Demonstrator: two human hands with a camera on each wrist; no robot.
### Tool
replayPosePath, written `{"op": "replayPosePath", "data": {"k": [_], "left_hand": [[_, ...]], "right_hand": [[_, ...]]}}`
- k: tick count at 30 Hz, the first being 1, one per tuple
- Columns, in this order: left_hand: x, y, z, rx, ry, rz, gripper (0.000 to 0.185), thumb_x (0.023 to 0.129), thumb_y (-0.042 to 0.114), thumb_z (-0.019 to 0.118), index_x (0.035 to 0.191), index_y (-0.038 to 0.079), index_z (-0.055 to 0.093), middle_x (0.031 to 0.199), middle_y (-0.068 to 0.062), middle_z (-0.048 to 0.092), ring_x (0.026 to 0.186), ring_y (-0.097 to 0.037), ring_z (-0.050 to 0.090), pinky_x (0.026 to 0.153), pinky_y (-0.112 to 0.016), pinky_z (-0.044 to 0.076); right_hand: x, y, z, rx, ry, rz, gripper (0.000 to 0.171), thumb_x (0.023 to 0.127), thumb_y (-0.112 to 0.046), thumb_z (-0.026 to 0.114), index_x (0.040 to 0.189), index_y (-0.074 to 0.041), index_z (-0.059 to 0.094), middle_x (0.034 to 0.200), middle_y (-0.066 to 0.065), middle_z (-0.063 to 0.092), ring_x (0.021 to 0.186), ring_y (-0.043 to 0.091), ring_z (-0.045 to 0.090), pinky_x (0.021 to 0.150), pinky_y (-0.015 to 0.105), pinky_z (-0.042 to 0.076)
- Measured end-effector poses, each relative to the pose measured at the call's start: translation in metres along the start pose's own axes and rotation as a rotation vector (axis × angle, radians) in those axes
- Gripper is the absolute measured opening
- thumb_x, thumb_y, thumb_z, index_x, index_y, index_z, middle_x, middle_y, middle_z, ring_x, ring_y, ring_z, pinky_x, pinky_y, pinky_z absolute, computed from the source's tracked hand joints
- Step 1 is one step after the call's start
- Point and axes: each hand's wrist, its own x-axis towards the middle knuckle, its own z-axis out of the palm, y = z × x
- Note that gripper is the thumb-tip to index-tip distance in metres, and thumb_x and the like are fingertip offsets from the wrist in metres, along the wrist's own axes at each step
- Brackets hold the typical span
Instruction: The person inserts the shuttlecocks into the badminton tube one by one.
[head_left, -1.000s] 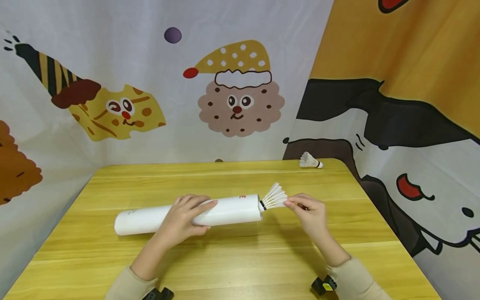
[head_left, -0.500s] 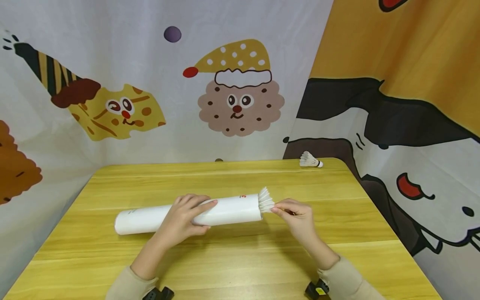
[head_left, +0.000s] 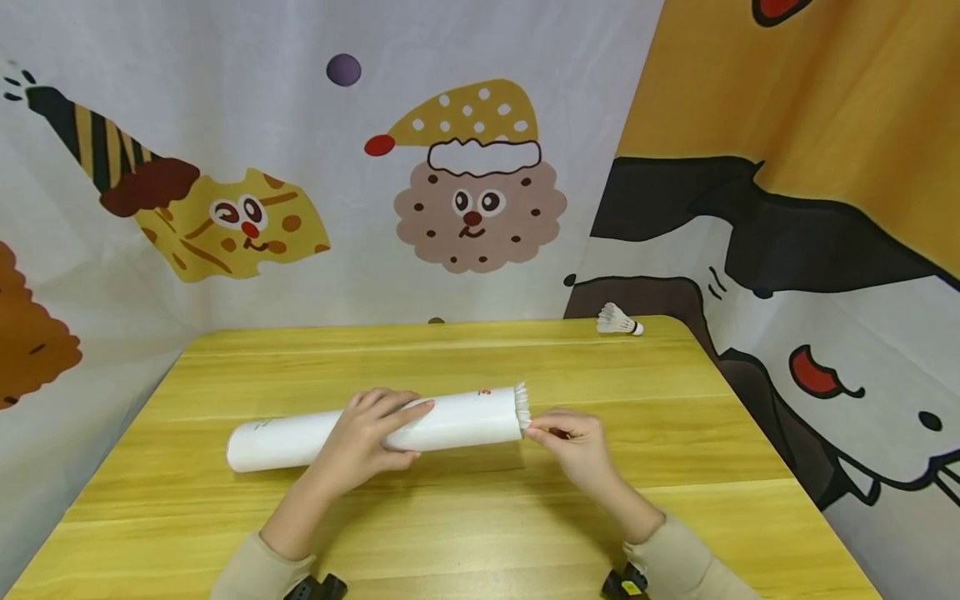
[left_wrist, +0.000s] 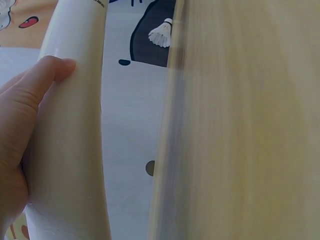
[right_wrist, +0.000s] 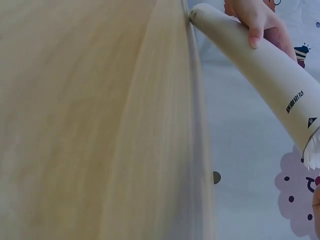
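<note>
A long white shuttlecock tube [head_left: 461,419] lies sideways above the wooden table, its open end toward the right. My left hand [head_left: 369,435] grips it round the middle, thumb on the near side; the left wrist view shows the same hold on the tube [left_wrist: 72,125]. At the open end, a white feather shuttlecock [head_left: 522,406] sits almost wholly inside, only its feather tips showing. My right hand [head_left: 573,450] pinches the edge of those feathers between thumb and finger. In the right wrist view the feathers [right_wrist: 314,150] stick out of the tube's mouth; the right hand is mostly cut off there.
A second shuttlecock [head_left: 619,320] lies on its side at the far right corner of the wooden table [head_left: 450,525]. A curtain with cartoon prints [head_left: 285,167] hangs behind the table and along its sides.
My right hand has moved left, pushing the shuttlecock from mostly outside the tube to nearly all inside it. The left hand and tube have stayed in place.
</note>
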Motion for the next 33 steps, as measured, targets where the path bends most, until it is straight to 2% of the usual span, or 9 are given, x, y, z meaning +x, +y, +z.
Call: {"op": "replayPosePath", "data": {"k": [6,12,20,27,33], "left_hand": [[-0.001,0.0,-0.001,-0.005,-0.001,-0.002,0.063,0.078,0.042,0.074,0.135,0.022,0.058,0.124,-0.005,0.061,0.107,-0.024,0.053,0.084,-0.049,0.041],[0.0,0.001,-0.001,-0.004,0.001,0.005,0.071,0.068,0.032,0.082,0.135,0.021,0.058,0.122,-0.004,0.061,0.105,-0.024,0.053,0.085,-0.049,0.041],[-0.001,0.001,-0.001,-0.006,0.007,-0.001,0.069,0.069,0.034,0.082,0.133,0.022,0.06,0.123,-0.002,0.061,0.105,-0.023,0.054,0.083,-0.049,0.042],[-0.001,0.0,-0.001,-0.015,-0.007,-0.006,0.065,0.074,0.039,0.078,0.134,0.022,0.059,0.124,-0.003,0.061,0.106,-0.023,0.053,0.086,-0.049,0.041],[-0.001,-0.001,0.001,-0.012,-0.019,-0.018,0.064,0.078,0.044,0.074,0.136,0.023,0.057,0.125,-0.004,0.06,0.107,-0.023,0.052,0.086,-0.049,0.04]], "right_hand": [[-0.003,0.016,0.001,0.016,0.014,0.069,0.015,0.074,0.02,0.068,0.08,0.007,0.072,0.083,0.008,0.071,0.067,0.006,0.059,0.056,0.02,0.049],[-0.003,0.027,0.003,0.027,-0.033,0.152,0.006,0.079,0.013,0.069,0.083,0.01,0.072,0.086,0.014,0.071,0.07,0.009,0.062,0.058,0.024,0.052],[0.005,0.031,0.009,0.071,-0.072,0.258,0.008,0.078,0.016,0.066,0.086,0.016,0.069,0.09,0.024,0.068,0.076,0.013,0.066,0.064,0.027,0.054],[0.01,0.036,0.011,0.13,-0.124,0.279,0.014,0.077,0.019,0.061,0.085,0.013,0.071,0.087,0.013,0.071,0.075,0.014,0.065,0.065,0.028,0.054],[0.013,0.041,0.005,0.163,-0.168,0.252,0.016,0.076,0.02,0.06,0.084,0.012,0.071,0.087,-0.001,0.072,0.072,0.011,0.063,0.062,0.026,0.052]]}}
